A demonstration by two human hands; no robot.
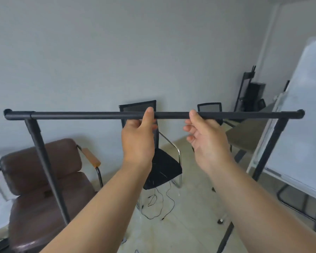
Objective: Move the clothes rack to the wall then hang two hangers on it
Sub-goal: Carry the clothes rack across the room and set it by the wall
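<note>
Black clothes rack [91,115] spans mid-frame, bar level — left hand [138,136] curled around the bar near centre, right hand [206,137] half-spread, thumb on the bar, fingers loose. Central grip likely for balance. Grey wall [98,52] ahead, no hangers visible.

Two bare forearms, no sleeves, hands [138,141] ungloved

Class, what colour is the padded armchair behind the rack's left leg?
Dark brown, with lighter wooden armrests; the head view shows it.
</note>
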